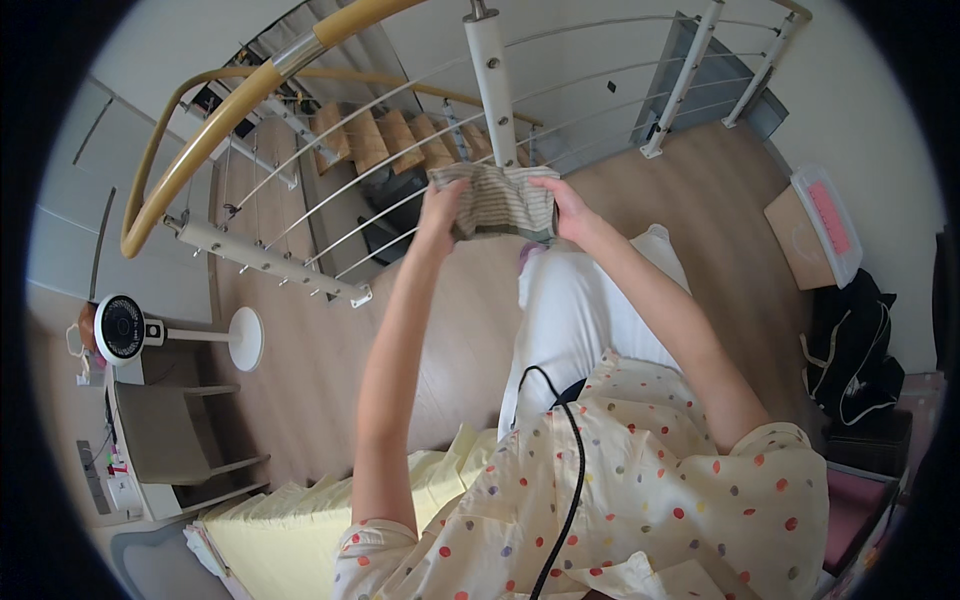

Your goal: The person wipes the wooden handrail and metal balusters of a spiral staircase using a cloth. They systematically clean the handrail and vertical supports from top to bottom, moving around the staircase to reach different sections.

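Observation:
A grey and beige striped cloth is stretched between both hands, out in front of the body, near the foot of a white railing post. My left hand grips its left edge, with the thumb on top. At the opposite edge, my right hand pinches the cloth, thumb also on top. The fingers beneath the cloth are mostly hidden. Below it are white trousers on the wearer's legs, and a purple bit of fabric shows beside the cloth's lower edge.
A wooden handrail and metal rails border stairs ahead. On the left stand a white fan and a chair. A bed with a yellow cover lies close by. Boxes and a black bag are at right.

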Demonstrator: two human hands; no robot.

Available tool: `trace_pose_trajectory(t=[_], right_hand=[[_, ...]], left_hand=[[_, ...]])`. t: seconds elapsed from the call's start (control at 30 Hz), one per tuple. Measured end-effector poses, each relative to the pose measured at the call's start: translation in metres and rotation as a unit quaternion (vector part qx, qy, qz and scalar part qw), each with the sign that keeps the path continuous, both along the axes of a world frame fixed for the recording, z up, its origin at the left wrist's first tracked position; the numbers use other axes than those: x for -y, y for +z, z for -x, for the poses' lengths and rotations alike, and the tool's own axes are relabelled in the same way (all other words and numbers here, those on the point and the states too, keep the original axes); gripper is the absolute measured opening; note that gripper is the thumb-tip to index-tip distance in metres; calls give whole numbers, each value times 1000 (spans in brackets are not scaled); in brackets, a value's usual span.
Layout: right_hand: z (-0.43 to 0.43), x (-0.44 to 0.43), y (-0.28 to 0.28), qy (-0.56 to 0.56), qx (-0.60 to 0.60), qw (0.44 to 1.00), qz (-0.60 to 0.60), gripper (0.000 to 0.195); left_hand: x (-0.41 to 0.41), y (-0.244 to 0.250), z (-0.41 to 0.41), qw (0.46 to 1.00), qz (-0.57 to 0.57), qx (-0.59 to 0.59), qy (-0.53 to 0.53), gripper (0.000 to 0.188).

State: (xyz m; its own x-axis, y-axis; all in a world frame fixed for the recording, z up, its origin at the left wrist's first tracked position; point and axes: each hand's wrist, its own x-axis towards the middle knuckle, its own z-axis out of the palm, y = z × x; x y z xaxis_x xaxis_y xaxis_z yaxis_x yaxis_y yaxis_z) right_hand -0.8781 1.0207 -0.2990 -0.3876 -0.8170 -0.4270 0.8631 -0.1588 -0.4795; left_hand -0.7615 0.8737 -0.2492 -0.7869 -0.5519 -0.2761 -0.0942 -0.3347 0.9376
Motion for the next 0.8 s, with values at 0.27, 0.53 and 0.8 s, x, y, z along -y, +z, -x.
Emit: trace_pose_trajectory(t=[0.27, 0.53, 0.8], right_hand=[[1, -24, 40, -82, -47, 996, 0, 32], [108, -55, -14, -110, 4, 994, -5, 39], [202, 62, -18, -174, -203, 963, -25, 42]], left_hand=[[-71, -37, 70, 976, 161, -49, -139, 41], [-10, -64, 84, 950, 305, -67, 2, 31], [80, -69, 192, 856, 503, -58, 104, 39]])
